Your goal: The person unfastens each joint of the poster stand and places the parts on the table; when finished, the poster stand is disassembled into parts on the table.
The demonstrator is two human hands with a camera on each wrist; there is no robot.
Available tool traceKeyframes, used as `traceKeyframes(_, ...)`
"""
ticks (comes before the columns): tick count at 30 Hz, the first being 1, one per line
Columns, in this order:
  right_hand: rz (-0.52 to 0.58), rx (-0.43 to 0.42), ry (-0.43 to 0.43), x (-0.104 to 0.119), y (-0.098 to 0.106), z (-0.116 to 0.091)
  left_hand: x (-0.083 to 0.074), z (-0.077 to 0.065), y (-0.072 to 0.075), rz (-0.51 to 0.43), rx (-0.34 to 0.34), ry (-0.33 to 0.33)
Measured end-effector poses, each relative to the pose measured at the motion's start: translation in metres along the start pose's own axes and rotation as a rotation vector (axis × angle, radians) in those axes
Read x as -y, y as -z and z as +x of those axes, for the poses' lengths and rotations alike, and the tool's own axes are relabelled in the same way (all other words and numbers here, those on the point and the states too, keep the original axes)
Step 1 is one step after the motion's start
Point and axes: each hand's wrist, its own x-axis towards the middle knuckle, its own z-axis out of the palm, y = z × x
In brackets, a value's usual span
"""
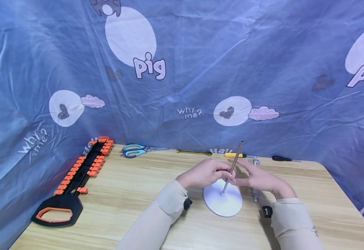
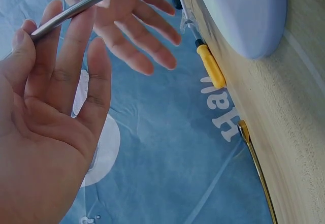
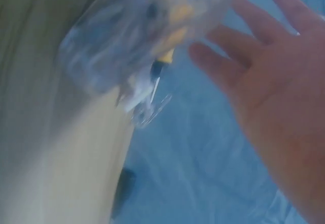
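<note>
A slim metal rod stands, tilted, on a white round base on the table. My left hand pinches the rod between thumb and fingertips, a little above the base. In the left wrist view the rod crosses the fingertips of that hand. My right hand is beside the rod with its fingers extended and spread; whether its thumb touches the rod I cannot tell. Clear plastic, blurred, appears below the fingers of the right hand in the right wrist view.
Along the back edge lie blue-handled scissors, a brass-coloured wrench, a yellow-handled screwdriver and a black-handled screwdriver. A black rack with orange clips lies at the left. Printed blue cloth hangs behind the wooden table.
</note>
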Motion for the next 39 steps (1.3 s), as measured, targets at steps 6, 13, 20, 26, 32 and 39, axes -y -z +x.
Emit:
traceKeyframes(6,-0.006,0.164,0.031,0.016,-0.013,0.004,0.001,-0.001,0.0,0.038,-0.011,-0.032)
traceKeyframes(13,-0.038,0.185,0.032,0.019,-0.028,0.008,0.0,-0.001,0.0,0.068,-0.015,-0.041)
traceKeyframes(20,-0.099,0.193,-0.022,0.021,-0.045,0.005,0.001,-0.001,-0.001,0.068,-0.003,-0.035)
traceKeyframes(26,-0.171,0.185,0.063,0.022,-0.053,0.0,0.002,-0.001,0.0,0.038,-0.002,-0.023)
traceKeyframes(32,-0.334,0.146,0.075,0.026,-0.06,-0.005,0.002,-0.001,0.0,0.02,-0.005,-0.009)
traceKeyframes(39,-0.34,0.132,-0.002,0.027,-0.062,-0.005,0.001,-0.001,0.0,0.016,-0.007,-0.006)
